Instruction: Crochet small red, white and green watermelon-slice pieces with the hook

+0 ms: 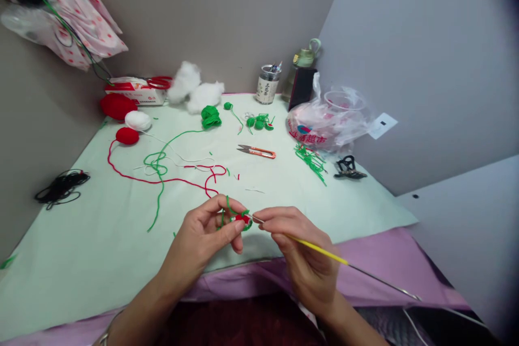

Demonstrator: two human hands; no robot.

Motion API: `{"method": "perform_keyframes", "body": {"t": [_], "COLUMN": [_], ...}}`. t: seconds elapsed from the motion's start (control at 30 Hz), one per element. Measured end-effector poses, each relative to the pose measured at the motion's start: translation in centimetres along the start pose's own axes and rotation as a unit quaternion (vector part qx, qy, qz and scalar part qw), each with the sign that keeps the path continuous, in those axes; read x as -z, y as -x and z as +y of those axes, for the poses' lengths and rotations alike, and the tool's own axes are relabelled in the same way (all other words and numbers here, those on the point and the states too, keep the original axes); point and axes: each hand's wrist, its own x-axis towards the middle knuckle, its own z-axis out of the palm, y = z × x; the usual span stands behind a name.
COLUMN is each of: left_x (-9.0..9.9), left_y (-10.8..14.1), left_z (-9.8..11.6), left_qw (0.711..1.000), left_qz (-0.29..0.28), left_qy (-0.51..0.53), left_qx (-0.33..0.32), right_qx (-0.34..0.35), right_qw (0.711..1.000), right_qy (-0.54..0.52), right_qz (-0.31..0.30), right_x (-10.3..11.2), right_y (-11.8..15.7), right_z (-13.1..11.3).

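My left hand pinches a small crocheted piece, red in the middle with green and some white at its edge. Green yarn runs over the left fingers. In my right hand is a crochet hook with a yellow grip; its front tip meets the piece's upper right edge, and its long metal rear end points down to the right. Beyond the hands, loose red yarn, green yarn and white yarn lie tangled on the pale green cloth.
Orange thread snips lie mid-table. Behind are a green yarn bundle, white stuffing, a pen jar and a phone. Plastic bags and a black claw clip sit right; red yarn balls and black cord sit left.
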Motion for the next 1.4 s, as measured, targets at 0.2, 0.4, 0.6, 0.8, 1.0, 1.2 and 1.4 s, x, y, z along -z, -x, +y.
{"method": "perform_keyframes", "body": {"t": [0.2, 0.4, 0.6, 0.8, 1.0, 1.2, 1.4], "left_x": [0.0, -0.1, -0.1, 0.2, 0.2, -0.2, -0.5], "left_y": [0.3, 0.1, 0.0, 0.0, -0.1, -0.1, -0.1], "left_z": [0.0, 0.0, -0.2, -0.5, -0.3, -0.6, -1.0], "left_qw": [1.0, 0.999, 0.999, 0.999, 0.999, 0.997, 0.993], "left_qz": [-0.006, -0.015, -0.03, -0.024, -0.03, -0.05, -0.068], "left_qy": [0.006, 0.03, 0.043, 0.026, 0.021, 0.064, 0.091], "left_qx": [0.003, 0.008, 0.006, 0.006, 0.013, 0.013, 0.012], "right_qx": [0.01, 0.028, 0.04, 0.037, 0.042, 0.042, 0.016], "right_qw": [1.0, 0.999, 0.997, 0.998, 0.997, 0.997, 0.998], "right_qy": [0.01, 0.038, 0.059, 0.054, 0.051, 0.049, 0.03], "right_qz": [0.003, 0.011, 0.019, 0.02, 0.028, 0.037, 0.045], "right_x": [-0.2, -0.6, -0.8, -0.7, -0.7, -1.3, -1.8], "right_y": [0.0, -0.1, -0.2, -0.1, -0.2, 0.0, 0.4], "right_z": [0.1, 0.0, -0.1, -0.2, -0.2, 0.4, 1.2]}}
